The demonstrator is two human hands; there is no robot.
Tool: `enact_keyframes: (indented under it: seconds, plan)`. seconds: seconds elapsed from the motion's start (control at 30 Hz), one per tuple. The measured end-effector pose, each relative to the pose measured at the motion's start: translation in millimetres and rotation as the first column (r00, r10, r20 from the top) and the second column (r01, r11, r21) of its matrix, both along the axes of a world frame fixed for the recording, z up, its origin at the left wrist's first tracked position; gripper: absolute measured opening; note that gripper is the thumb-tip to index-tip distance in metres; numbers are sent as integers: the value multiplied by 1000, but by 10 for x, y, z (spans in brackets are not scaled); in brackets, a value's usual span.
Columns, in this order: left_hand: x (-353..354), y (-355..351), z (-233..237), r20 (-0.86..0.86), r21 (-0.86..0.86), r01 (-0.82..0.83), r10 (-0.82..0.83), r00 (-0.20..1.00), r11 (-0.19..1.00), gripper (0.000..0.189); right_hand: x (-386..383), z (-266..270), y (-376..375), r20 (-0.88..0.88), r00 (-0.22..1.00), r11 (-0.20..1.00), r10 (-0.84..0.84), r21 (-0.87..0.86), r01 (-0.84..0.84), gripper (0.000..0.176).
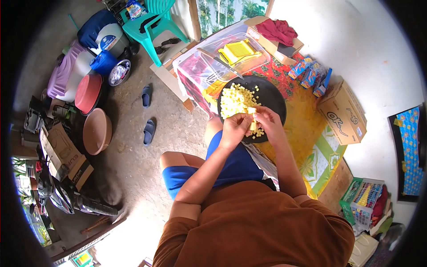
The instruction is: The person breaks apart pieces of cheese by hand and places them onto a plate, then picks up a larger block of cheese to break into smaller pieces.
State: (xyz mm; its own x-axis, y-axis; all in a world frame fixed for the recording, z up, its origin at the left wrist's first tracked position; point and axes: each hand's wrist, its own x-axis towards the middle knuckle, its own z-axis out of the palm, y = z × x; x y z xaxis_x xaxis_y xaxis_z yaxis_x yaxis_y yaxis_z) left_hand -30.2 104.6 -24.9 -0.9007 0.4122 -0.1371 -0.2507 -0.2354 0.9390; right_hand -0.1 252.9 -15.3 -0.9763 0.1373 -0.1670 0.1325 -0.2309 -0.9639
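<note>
A round black tray lies before my lap, heaped on its left side with pale yellow diced cubes; a few loose cubes are scattered over the rest of it. Above its near part my two hands meet. Pinched fingers of my left hand and of my right hand come together around a pale yellow piece, of the same colour as the cubes. Its exact kind is too small to tell. Fingers partly hide it, and I cannot make out a blade.
A clear plastic bin with a yellow rack on top stands beyond the tray. To the right are blue packets and a cardboard box. Slippers and a pink basin are on the floor at left.
</note>
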Motion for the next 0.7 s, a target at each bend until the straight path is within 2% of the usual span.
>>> enact_keyframes:
  seconds: [0.33, 0.43, 0.53, 0.63, 0.7]
  plan:
    - [4, -3, -41, 171, 78, 38, -51, 984, 996, 26, 8, -107, 38, -16, 998, 994, -60, -92, 58, 31]
    - [2, -12, 16, 270, 131, 33, -68, 961, 991, 28, 4, -65, 22, 22, 994, 972, -108, -208, 110, 29]
    - [-21, -12, -6, 386, 306, -23, -103, 917, 952, 26, 25, -10, 27, 1, 990, 935, -138, -330, 130, 27]
    - [-42, -33, 42, 386, 454, 9, -205, 899, 891, 28, 22, -49, 71, -11, 984, 907, -176, -391, 158, 26]
    - [-37, -27, 50, 379, 453, 1, -194, 905, 892, 27, 22, -31, 83, -1, 983, 917, -183, -360, 170, 27]
